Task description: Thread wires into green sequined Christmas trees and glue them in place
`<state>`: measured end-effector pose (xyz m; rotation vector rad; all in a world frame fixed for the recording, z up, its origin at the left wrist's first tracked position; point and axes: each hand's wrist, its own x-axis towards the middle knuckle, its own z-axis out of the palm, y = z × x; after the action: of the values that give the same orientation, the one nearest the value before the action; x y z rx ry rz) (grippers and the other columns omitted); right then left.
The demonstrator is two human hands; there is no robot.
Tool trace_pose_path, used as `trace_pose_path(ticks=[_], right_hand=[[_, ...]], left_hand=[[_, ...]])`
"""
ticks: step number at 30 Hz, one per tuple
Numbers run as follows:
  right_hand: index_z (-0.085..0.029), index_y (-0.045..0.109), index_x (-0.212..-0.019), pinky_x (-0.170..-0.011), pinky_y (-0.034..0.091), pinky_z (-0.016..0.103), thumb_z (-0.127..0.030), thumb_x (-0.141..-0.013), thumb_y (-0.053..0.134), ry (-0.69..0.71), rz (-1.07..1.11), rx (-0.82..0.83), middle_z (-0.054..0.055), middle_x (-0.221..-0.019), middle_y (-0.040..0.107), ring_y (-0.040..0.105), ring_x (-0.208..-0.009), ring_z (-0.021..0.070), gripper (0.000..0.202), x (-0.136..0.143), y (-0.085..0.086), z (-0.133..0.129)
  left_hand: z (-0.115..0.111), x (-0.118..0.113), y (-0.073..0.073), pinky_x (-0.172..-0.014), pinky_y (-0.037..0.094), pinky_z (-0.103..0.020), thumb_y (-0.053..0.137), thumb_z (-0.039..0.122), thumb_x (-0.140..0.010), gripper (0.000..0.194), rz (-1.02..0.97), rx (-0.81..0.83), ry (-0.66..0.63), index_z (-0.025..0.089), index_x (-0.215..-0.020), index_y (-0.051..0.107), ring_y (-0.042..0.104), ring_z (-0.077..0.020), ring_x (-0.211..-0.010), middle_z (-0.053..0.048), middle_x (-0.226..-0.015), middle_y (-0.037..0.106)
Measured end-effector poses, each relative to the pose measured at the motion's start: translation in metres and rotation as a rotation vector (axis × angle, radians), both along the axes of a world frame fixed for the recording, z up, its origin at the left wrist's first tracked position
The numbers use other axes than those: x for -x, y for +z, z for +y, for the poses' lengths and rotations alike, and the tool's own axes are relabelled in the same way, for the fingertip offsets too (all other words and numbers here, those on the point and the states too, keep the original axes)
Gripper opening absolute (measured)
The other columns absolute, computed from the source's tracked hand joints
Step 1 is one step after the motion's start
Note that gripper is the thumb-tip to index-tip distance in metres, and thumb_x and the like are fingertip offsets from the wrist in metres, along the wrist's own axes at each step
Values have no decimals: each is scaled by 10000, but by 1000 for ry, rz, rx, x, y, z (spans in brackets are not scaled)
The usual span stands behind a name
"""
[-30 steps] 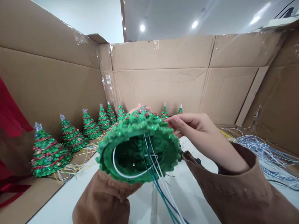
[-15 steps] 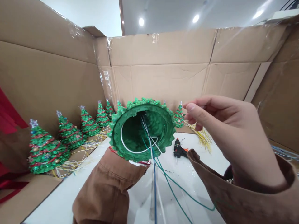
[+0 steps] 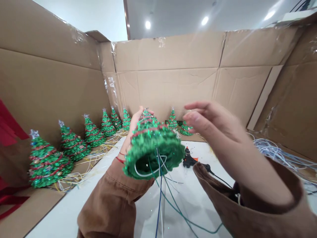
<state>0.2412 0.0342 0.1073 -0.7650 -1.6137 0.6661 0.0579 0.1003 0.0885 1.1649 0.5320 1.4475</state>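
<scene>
My left hand is wrapped round the far side of a small green Christmas tree ornament, most of its fingers hidden behind it. The ornament tilts so that part of its hollow underside shows. Green, blue and white wires hang out of that hollow, and a white wire loop lies inside its rim. To the right of the ornament, my right hand is raised in the air, slightly blurred. Its thumb and fingers are a little apart, and I see nothing between them.
Several finished-looking trees stand along the left and back, amid yellow and white wires. A black glue gun lies on the white tabletop. Bundled pale wires lie at the right. Cardboard walls enclose the table.
The ornament has tipped, its top rising into view and its hollow base turning downward. My left hand's fingers now show behind it. My right hand has shifted slightly left, its fingers parting.
</scene>
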Motion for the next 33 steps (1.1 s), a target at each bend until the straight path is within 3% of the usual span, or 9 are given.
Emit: trace_pose_path(ticks=[2, 5, 7, 10, 13, 17, 24, 33], right_hand=[[-223, 528, -1157, -817, 530, 347, -520, -767, 626, 244, 13, 206, 74, -1102, 633, 604, -1034, 218, 500, 6, -9, 11], [-212, 496, -1176, -919, 491, 419, -476, -707, 699, 747, 32, 456, 85, -1156, 618, 599, -1067, 243, 575, 19, -31, 22], [-201, 513, -1115, -949, 467, 454, -458, -648, 747, 901, 95, 520, 81, -1090, 643, 614, -1034, 248, 583, 25, -47, 23], [-202, 537, -1000, -935, 469, 464, -411, -567, 808, 880, 203, 496, 50, -965, 660, 639, -907, 223, 552, 29, -60, 22], [-201, 546, -979, -909, 480, 456, -348, -581, 812, 826, 222, 430, 35, -927, 652, 636, -844, 201, 500, 26, -60, 21], [-211, 542, -1093, -956, 453, 465, -330, -621, 790, 795, 229, 326, 61, -1094, 623, 580, -1053, 247, 547, 20, -52, 21], [-213, 527, -1126, -952, 470, 437, -254, -646, 776, 840, 233, 322, 54, -1104, 603, 571, -1070, 239, 543, 18, -48, 15], [-214, 538, -1098, -925, 478, 436, -327, -618, 796, 783, 203, 317, 63, -1067, 618, 574, -1048, 245, 557, 18, -48, 15]], left_hand=[[7, -5, 12, -443, 375, -198, 473, 552, -826, 463, 0, -10, 17, 168, -567, 480, 466, -61, -436, 30, -487, 482], [5, -16, 21, -457, 376, -216, 438, 595, -822, 538, 135, -197, 131, 168, -498, 477, 488, -85, -457, 0, -451, 470], [-1, -24, 21, -501, 406, -231, 432, 600, -820, 527, 227, -280, 148, 166, -539, 530, 550, -116, -534, -22, -483, 514], [-10, -29, 17, -591, 464, -275, 426, 611, -802, 500, 280, -333, 7, 162, -663, 597, 611, -168, -652, -45, -564, 580], [-15, -29, 14, -702, 503, -349, 472, 581, -764, 440, 225, -391, -164, 162, -787, 604, 637, -217, -752, -56, -668, 626], [-22, -31, 12, -770, 508, -409, 545, 462, -720, 355, 154, -419, -281, 189, -946, 551, 649, -245, -809, -45, -744, 641], [-33, -39, 15, -724, 532, -391, 524, 392, -729, 246, 143, -423, -263, 205, -882, 479, 645, -205, -673, -6, -642, 599], [-32, -42, 15, -703, 535, -391, 543, 397, -706, 255, 129, -380, -214, 205, -830, 430, 648, -220, -681, -3, -625, 575]])
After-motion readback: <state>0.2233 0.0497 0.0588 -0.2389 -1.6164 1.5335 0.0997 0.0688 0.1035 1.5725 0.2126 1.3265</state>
